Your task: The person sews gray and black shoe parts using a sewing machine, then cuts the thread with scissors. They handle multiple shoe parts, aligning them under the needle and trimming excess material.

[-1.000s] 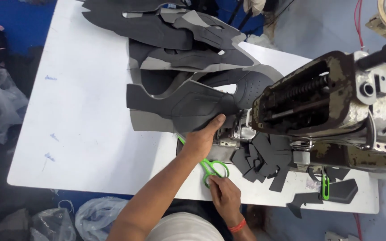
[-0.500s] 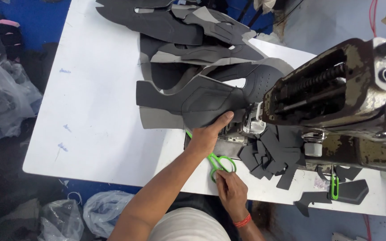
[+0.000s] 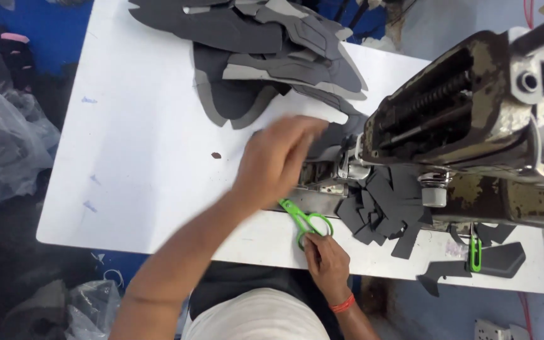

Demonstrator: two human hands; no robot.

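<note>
- My right hand rests near the front edge of the white sewing table, fingers curled into the loops of the bright green-handled scissors, whose blades point back toward the needle area.
- My left hand is blurred above the table just left of the machine's needle plate; the fingers look loosely spread, and I cannot tell whether it holds anything.
- Just beyond those fingers a dark grey cut piece of upper material lies under the head of the worn, grimy industrial sewing machine.
- Between the scissors and the machine base sits a heap of small dark grey offcuts, touching one another and spilling toward the front edge.
- At the far edge of the table a stack of large dark and light grey cut panels fans out, well apart from my hands.
- Near the front right corner lie a few more dark shaped pieces with a second small green clipper on them.
- Judging by the stack at the back, many panels look unstitched; the offcuts suggest some trimming is done.
- Clear plastic bags sit off the table's left edge.
</note>
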